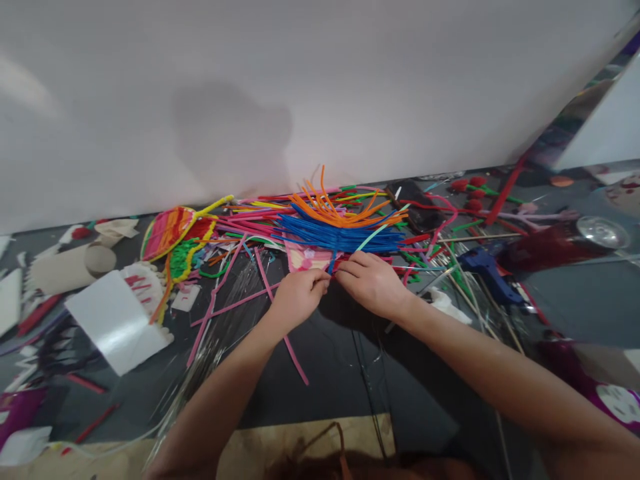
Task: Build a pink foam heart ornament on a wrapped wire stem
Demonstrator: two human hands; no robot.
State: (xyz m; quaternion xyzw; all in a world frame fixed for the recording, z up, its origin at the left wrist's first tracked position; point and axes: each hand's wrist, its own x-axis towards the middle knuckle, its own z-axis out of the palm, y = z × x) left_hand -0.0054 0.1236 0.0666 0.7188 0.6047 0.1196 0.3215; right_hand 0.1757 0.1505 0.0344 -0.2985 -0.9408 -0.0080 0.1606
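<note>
My left hand (300, 297) and my right hand (373, 283) meet near the middle of the table, both with fingers pinched. Between the fingertips runs a short blue pipe cleaner (333, 259), which comes down from the middle of a bundle of blue pipe cleaners (310, 235). Above the bundle fan out orange pipe cleaners (345, 215). A pale green pipe cleaner (379, 228) slants up from beside my right hand; whether I touch it I cannot tell. Behind my left hand lies a pink and cream piece (305, 258), partly covered.
Pink pipe cleaners (280, 320) lie loose around my left arm. A colourful pipe-cleaner shape (170, 233), a cardboard tube (75, 268) and a white card (117, 323) are on the left. To the right are a blue glue gun (493, 273) and thin sticks (470, 293). A pale wall (350, 87) rises behind.
</note>
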